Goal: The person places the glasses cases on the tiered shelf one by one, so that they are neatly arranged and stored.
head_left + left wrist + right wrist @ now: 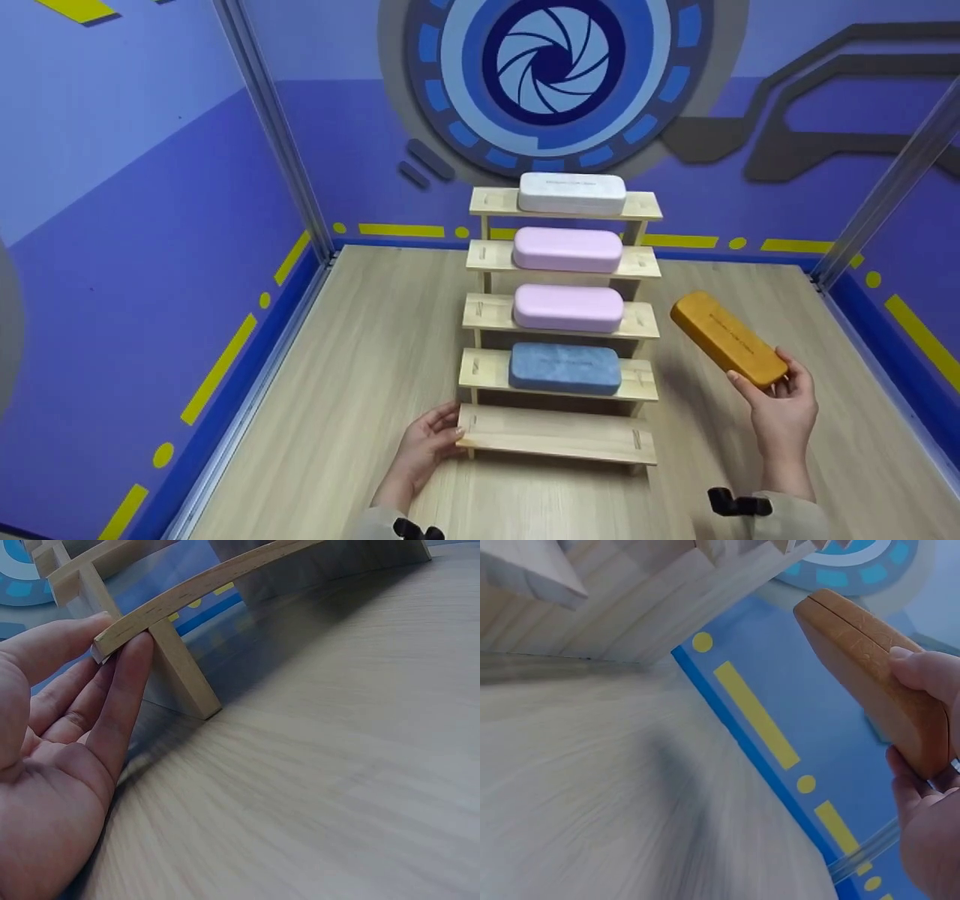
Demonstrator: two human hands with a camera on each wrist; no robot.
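Note:
In the head view a wooden stepped rack [555, 433] stands mid-table, its lowest shelf bare. My left hand [424, 448] pinches the left end of that lowest shelf, thumb above and fingers beneath, as the left wrist view shows with the shelf edge [202, 589]. My right hand [786, 409] grips the near end of a mustard-yellow glasses case [727, 337], held above the table right of the rack. Up the steps sit a blue case [565, 369], two pink cases [568, 308] and a white case [571, 193], one per shelf.
The light wood tabletop [360, 360] is enclosed by blue-purple printed panels [150, 247] with yellow marks. Metal corner posts [281, 142] rise at the back left and back right. The rack's top stands close to the back panel.

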